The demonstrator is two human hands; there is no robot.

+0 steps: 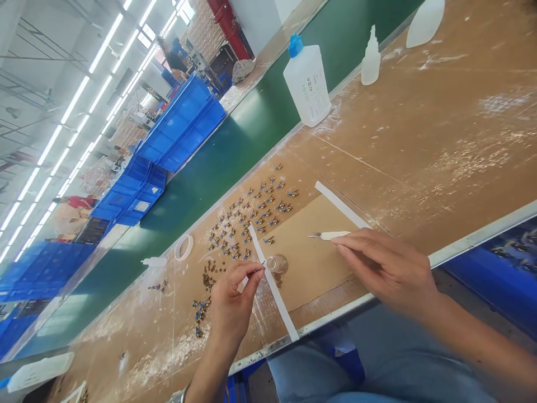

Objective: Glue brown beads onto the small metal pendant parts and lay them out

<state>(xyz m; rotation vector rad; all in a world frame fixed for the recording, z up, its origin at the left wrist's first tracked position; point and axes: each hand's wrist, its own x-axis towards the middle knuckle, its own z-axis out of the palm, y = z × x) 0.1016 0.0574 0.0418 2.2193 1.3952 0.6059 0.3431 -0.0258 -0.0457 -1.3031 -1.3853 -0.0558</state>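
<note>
Along the near edge of the tabletop (419,196), both bare hands are engaged in close handwork. The left hand (232,302) has its thumb and forefinger pinched on a tiny dark item (264,265), too small to identify, just beside a small clear cup (277,264). The right hand (392,268) grasps a white-handled tool (333,235) between the fingers; its metal tip points left, over a brown sheet (310,257) bordered by two white strips. The tip is apart from both the cup and the pinched item. Blue-and-gold pieces (254,214) are spread beyond the cup toward the far edge, with a cluster of little dark pieces (208,280) left of them.

Assessment: the step in hand appears to be fine work on one small part. From this posture, any move calls for a steady left pinch, light control of the tip and clearance around the cup.
</note>
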